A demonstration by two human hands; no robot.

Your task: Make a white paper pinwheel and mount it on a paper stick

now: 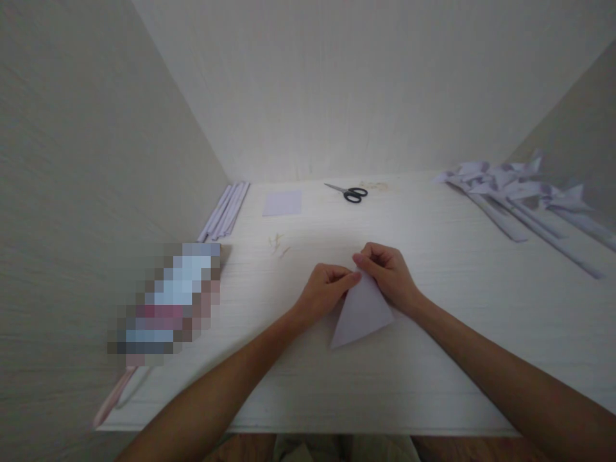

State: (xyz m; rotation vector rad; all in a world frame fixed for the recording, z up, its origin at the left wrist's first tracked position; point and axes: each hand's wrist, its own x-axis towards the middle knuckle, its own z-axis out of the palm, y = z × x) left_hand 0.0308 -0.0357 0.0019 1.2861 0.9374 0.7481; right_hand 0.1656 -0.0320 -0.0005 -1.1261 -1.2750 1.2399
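A sheet of pale lilac paper (pixel 363 314), folded into a triangle, hangs between my hands over the front middle of the table. My left hand (pixel 330 289) pinches it near its top corner, thumb on the near face. Close beside, my right hand (pixel 387 273) grips the same corner between thumb and curled fingers. The wide edge of the paper points down towards me. Behind the hands lie black-handled scissors (pixel 353 194), with their blades pointing left. A flat square of the same paper (pixel 282 203) rests to the left of them.
Several paper pinwheels on rolled sticks (pixel 510 186) are heaped at the back right. Several rolled paper tubes (pixel 225 210) lie at the back left. Below them is a blurred-out object (pixel 178 295). Small tan bits (pixel 278 245) lie on the white table (pixel 433 378). Walls enclose three sides.
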